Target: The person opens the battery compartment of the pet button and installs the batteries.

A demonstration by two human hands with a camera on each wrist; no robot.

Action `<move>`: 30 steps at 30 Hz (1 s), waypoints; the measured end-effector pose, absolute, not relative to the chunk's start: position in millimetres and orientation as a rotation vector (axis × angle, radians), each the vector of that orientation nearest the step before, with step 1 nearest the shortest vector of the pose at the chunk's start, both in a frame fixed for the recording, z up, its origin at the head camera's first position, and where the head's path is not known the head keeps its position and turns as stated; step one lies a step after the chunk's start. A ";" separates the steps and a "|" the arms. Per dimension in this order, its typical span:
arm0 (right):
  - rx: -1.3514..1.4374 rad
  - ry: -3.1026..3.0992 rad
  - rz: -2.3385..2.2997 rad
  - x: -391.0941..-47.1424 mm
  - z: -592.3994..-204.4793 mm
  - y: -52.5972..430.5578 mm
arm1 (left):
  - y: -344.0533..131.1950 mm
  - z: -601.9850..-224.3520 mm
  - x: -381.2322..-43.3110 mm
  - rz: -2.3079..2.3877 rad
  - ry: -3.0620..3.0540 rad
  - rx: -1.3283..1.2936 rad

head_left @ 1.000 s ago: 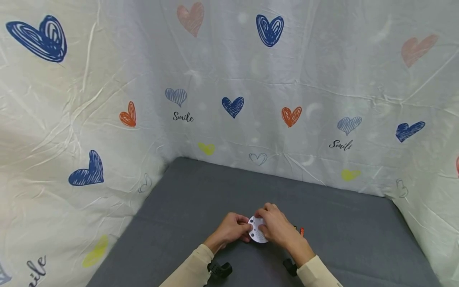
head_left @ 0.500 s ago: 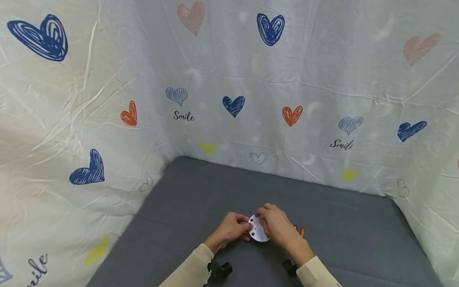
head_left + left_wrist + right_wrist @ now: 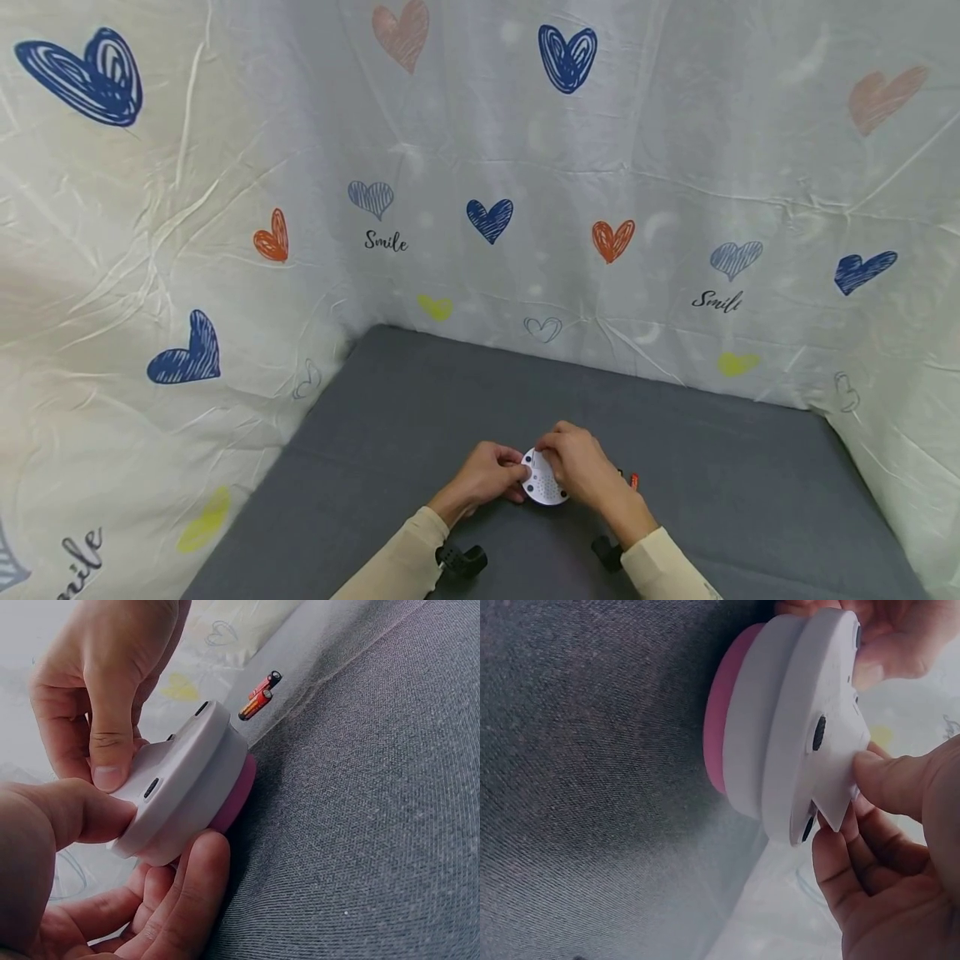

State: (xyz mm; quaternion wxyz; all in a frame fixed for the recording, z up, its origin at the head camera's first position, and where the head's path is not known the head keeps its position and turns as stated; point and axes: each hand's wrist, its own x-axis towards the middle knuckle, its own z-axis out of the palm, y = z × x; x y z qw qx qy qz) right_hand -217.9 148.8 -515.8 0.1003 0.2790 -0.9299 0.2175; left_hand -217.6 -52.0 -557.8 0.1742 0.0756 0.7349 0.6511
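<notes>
Head view: I have the round device (image 3: 543,487) low at the middle of my picture, between the two hands and above the grey cloth (image 3: 720,492). Its flat white face is turned up toward me. I read it as a matt disc carrying dark round feet near the rim and a field of tiny perforations.

Left wrist view gives me the profile: a white upper plate with a rounded lip, a narrower white body below it, and a pink base (image 3: 238,796) on the side toward the cloth. I cannot tell whether the pink touches the cloth. The feet look oval at this angle; one dark foot (image 3: 151,788) sits just beside the left thumb, its surface slightly grainy.

Right wrist view: a white flap (image 3: 835,813) with a sharp corner stands out from the face, close to the rim. I cannot tell whether it is joined to the body.

Grip, left hand (image 3: 489,475): gripping the device, thumb on the face at the rim, fingers around the underside. Grip, right hand (image 3: 583,468): thumb and fingers pinching the flap.

I also log two batteries (image 3: 256,704), red and black, lying side by side on the cloth, apart from the device, beyond it in the left wrist view.
</notes>
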 end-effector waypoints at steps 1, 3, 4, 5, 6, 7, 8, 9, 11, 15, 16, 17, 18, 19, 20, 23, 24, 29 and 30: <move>0.821 -2.751 0.655 -217.8 -514.9 148.9 | -52.1 -557.7 -217.7 1.846 2.080 0.211; 0.813 -2.756 0.679 -217.9 -512.4 149.7 | -52.4 -557.8 -217.7 1.847 2.076 0.206; 0.803 -2.761 0.693 -217.9 -510.8 150.5 | -52.5 -558.1 -217.6 1.848 2.074 0.203; 0.789 -2.765 0.705 -217.9 -508.9 151.6 | -52.6 -558.3 -217.4 1.850 2.073 0.203; 0.774 -2.766 0.712 -218.3 -507.2 153.0 | -52.7 -558.1 -217.1 1.853 2.069 0.202; 0.755 -2.768 0.721 -218.6 -505.0 154.8 | -52.8 -557.9 -216.8 1.857 2.062 0.198; 0.739 -2.772 0.724 -219.0 -502.5 157.0 | -52.8 -558.1 -216.5 1.861 2.059 0.198; 0.718 -2.777 0.723 -219.9 -500.3 159.6 | -52.8 -557.8 -216.1 1.862 2.055 0.196; 0.684 -2.792 0.713 -221.0 -495.0 166.5 | -52.7 -557.6 -215.5 1.865 2.052 0.195; 0.633 -2.812 0.680 -222.6 -485.0 187.2 | -52.5 -556.4 -215.0 1.858 2.050 0.174; 0.626 -2.811 0.670 -222.4 -482.9 193.5 | -52.4 -556.6 -215.2 1.857 2.050 0.170; 0.622 -2.807 0.658 -222.4 -481.4 200.2 | -52.4 -556.6 -215.3 1.853 2.053 0.169; 0.623 -2.802 0.651 -222.1 -480.0 207.0 | -52.4 -556.4 -215.5 1.852 2.051 0.163; 0.623 -2.796 0.645 -221.6 -478.8 214.0 | -52.3 -556.6 -215.9 1.850 2.053 0.161; 0.623 -2.790 0.638 -220.9 -478.0 220.9 | -52.2 -556.8 -216.2 1.848 2.055 0.162; 0.603 -2.798 0.623 -217.0 -476.9 241.6 | -51.9 -557.1 -216.8 1.846 2.061 0.163; 0.590 -2.805 0.620 -215.3 -476.9 248.0 | -51.7 -557.1 -217.0 1.847 2.061 0.163; 0.505 -2.858 0.603 -206.9 -481.0 275.1 | -50.7 -558.1 -217.9 1.852 2.066 0.164; 0.492 -2.871 0.599 -205.2 -482.3 279.2 | -50.6 -558.4 -218.1 1.853 2.068 0.163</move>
